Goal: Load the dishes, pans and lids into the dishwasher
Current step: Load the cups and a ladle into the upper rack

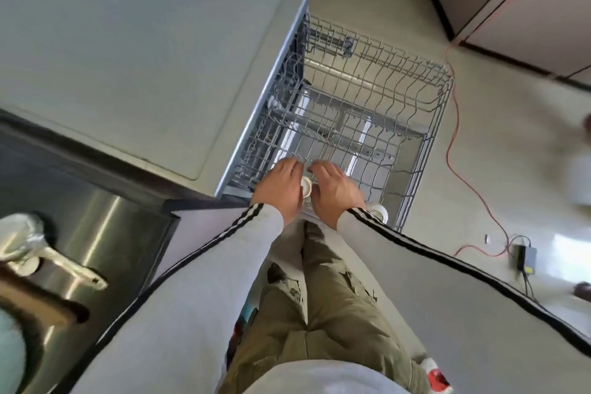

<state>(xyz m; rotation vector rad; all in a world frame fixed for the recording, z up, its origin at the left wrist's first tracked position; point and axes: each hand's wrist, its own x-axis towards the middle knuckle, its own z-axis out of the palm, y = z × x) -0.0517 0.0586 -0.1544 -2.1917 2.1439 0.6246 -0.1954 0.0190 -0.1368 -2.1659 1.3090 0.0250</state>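
The dishwasher (406, 150) stands open below the edge of the pale tabletop (128, 41); its grey wire rack (415, 56) is drawn out over the floor (511, 144), with the steel of the open door showing through the wires. The person leans over it; both hands are at the rack's near rim, close together. The left hand (281, 185) lies palm down with its fingers (292, 165) bent over the front wire, holding it; the right hand (335, 189) does the same just beside it, fingers curled onto the same rim; the fingertips themselves are hidden among the wires. Between the two hands sits a small white round part (306, 186); what it is cannot be told; a second white round piece (380, 211) shows at the rack's near right corner, beside the right wrist. Both arms wear grey sleeves (192, 265) with dark stripes. To the left, a steel sink (105, 217) is set into the tabletop, with a blurred tap (51, 254) over it; on the floor to the right a red cable (455, 125) runs past the rack to a dark adapter (526, 257).
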